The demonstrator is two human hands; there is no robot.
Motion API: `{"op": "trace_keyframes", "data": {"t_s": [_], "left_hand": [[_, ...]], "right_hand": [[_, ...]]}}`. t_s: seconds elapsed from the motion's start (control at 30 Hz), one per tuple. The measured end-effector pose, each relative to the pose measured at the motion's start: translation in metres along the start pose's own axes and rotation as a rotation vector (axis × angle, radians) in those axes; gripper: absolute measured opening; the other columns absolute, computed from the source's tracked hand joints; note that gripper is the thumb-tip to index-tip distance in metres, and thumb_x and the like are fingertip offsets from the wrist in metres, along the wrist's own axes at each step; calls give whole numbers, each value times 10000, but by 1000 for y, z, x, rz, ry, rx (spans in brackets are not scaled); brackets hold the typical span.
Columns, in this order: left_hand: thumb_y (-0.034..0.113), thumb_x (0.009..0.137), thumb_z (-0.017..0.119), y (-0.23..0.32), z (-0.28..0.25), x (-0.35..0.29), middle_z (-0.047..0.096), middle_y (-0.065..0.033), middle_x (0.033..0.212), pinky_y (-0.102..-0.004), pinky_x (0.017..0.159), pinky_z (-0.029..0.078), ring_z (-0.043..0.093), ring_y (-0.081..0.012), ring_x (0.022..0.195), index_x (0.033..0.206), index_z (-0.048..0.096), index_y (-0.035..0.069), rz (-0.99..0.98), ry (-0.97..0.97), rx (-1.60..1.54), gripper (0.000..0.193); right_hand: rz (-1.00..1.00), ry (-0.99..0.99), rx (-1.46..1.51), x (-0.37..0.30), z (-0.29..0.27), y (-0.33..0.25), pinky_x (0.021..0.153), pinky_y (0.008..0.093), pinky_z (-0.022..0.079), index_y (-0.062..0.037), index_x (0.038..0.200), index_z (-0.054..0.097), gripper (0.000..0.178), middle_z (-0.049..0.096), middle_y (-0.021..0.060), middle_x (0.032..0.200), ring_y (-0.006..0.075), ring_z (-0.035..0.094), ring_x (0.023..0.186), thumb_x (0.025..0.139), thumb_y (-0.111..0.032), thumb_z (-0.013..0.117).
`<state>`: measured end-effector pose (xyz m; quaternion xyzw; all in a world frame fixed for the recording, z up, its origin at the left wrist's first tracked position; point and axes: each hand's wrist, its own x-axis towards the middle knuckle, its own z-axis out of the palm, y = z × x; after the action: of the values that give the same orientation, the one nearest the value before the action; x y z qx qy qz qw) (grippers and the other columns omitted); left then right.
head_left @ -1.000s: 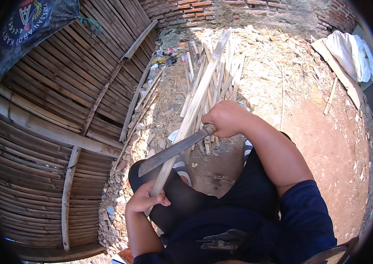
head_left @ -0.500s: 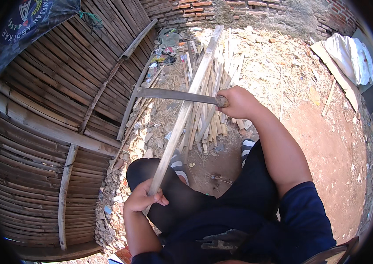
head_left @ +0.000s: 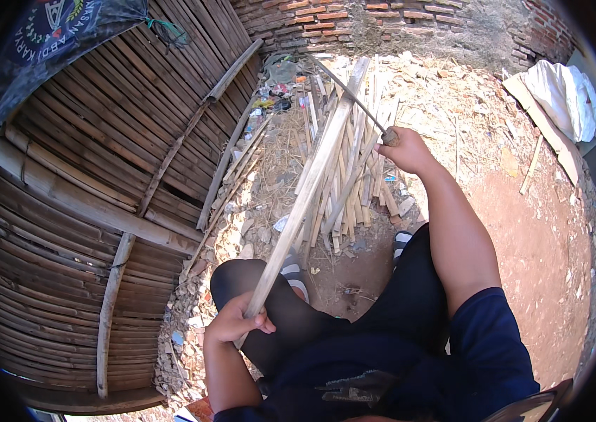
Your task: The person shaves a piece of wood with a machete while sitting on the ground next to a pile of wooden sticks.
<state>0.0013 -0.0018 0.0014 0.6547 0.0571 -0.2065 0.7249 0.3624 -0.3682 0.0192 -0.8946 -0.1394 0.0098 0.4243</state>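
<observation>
My left hand [head_left: 239,320] is closed round the near end of a long pale wooden strip [head_left: 305,211], close to my left knee. The strip slants away from me, its far end over a heap of similar strips [head_left: 354,200]. My right hand [head_left: 405,149] grips the handle of a machete [head_left: 351,95]. Its blade shows nearly edge-on and crosses the strip near the far end. Whether blade and wood touch, I cannot tell.
A slatted bamboo wall [head_left: 66,211] rises on the left, with a dark banner [head_left: 59,42] at its top. Behind the heap runs a brick wall [head_left: 396,28]. A white sack [head_left: 562,98] lies at the far right. Rubble and litter cover the ground near the bamboo wall.
My right hand has moved away from me along the strip, taking the machete toward the far end. The blade has turned from broadside to nearly edge-on. My left hand keeps its hold.
</observation>
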Motion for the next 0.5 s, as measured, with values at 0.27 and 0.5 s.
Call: {"op": "trace_keyframes", "data": {"t_s": [0.27, 0.5], "left_hand": [[317, 850, 838, 1, 3, 3, 631, -57, 852, -356, 776, 620, 745, -242, 858, 1128, 540, -27, 20, -27, -59, 533], [408, 817, 858, 2, -1, 0, 626, -63, 825, -376, 743, 629, 750, -271, 842, 1198, 502, -45, -13, 27, 6, 691]], "right_hand": [[-602, -358, -404, -55, 35, -54, 687, 498, 519, -110, 903, 703, 244, 679, 180, 760, 412, 670, 796, 758, -287, 787], [-173, -201, -205, -6, 20, -19, 811, 460, 547, -76, 1041, 723, 327, 721, 193, 935, 371, 694, 916, 802, -295, 771]]}}
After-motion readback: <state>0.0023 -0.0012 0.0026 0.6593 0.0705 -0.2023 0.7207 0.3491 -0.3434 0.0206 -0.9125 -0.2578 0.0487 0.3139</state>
